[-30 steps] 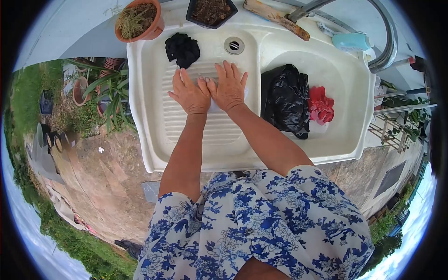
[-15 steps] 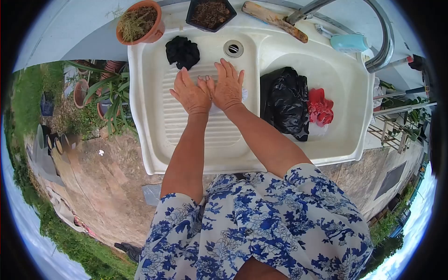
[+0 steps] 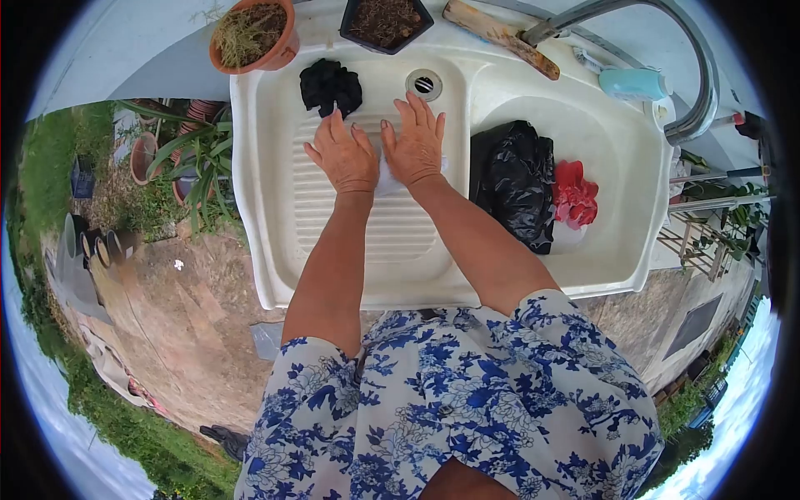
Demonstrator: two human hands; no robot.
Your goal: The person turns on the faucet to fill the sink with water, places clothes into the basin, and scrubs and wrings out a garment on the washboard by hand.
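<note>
My left hand lies palm down over the ribbed washboard side of the white sink, fingers spread. Beside it my right hand is also flat, its fingers stretched out. A white cloth shows partly between and under the hands; most of it is hidden. Just beyond my left fingertips sits a bunched black cloth. The metal drain lies past my right fingertips.
In the right basin are a black plastic bag and a crumpled red cloth. Along the back stand an orange plant pot, a black pot, a wooden piece, a curved metal tap and a light blue bottle.
My hands have moved slightly apart, and the right has shifted a little forward and right. More of the white cloth now shows between them.
</note>
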